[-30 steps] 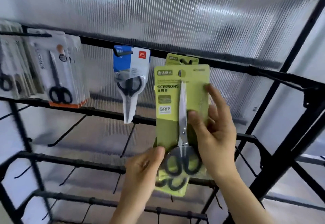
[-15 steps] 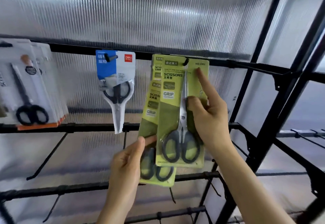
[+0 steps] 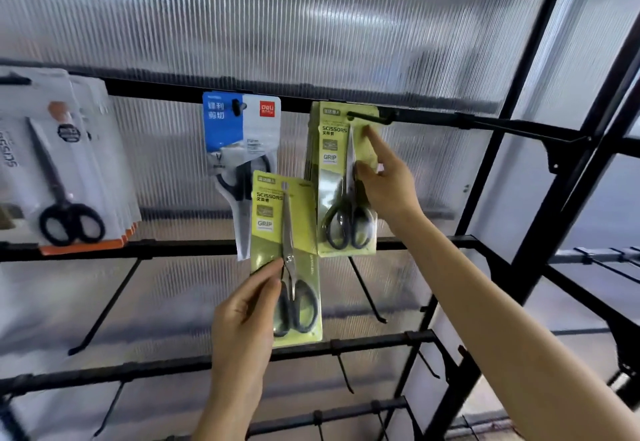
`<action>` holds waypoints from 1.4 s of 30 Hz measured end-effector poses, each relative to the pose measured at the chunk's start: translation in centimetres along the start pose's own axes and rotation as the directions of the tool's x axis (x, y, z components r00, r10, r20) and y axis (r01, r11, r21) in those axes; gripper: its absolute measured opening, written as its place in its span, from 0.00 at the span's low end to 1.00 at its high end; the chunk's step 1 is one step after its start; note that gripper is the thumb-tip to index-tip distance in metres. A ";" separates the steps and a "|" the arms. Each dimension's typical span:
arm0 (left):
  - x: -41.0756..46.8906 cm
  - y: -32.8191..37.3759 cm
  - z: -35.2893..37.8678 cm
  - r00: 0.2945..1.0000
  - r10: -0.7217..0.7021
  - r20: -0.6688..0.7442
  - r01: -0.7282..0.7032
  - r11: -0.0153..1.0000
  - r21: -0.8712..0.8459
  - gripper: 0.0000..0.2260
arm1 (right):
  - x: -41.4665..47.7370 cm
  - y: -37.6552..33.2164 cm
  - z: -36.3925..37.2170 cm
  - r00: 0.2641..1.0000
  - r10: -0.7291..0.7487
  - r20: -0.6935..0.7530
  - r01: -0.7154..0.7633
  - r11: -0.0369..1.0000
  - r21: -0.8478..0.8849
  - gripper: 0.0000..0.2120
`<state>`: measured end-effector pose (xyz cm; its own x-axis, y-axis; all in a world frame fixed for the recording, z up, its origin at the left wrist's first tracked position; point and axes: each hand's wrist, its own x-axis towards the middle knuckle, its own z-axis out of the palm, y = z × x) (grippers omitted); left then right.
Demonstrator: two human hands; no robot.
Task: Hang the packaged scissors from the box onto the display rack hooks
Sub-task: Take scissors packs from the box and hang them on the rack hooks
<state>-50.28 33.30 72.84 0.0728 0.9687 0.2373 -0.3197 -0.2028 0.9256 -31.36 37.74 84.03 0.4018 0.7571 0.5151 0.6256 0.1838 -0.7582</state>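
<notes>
A green scissors pack [image 3: 341, 184] hangs on a black hook [image 3: 369, 117] of the top rail, in front of more green packs on that hook. My right hand [image 3: 384, 184] holds it, with the thumb on the front and the index finger stretched up along the card. A second green scissors pack [image 3: 287, 232] is lower and to the left, off any hook. My left hand [image 3: 247, 305] pinches it near the blade pivot, thumb in front. The box is not in view.
A blue and white scissors pack [image 3: 239, 129] hangs left of the green ones. White and orange packs [image 3: 65, 163] fill the far left. Bare hooks [image 3: 104, 305] jut from the lower rails. A black rack post [image 3: 540, 135] stands at the right.
My right hand has raised its green pack and its hole now sits on the top hook. My left hand has drawn the second pack down and left, apart from the first.
</notes>
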 end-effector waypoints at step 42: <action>-0.4 -1.8 1.4 0.944 0.146 0.296 -0.153 0.988 0.001 0.21 | -6.4 -4.0 -4.5 0.953 -0.173 -0.248 0.252 0.908 0.335 0.30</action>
<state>-48.42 33.08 71.46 0.3018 0.8425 0.4462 -0.3261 -0.3485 0.8787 -33.47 29.32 85.58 0.4409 0.5343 0.7212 0.4456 0.5672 -0.6926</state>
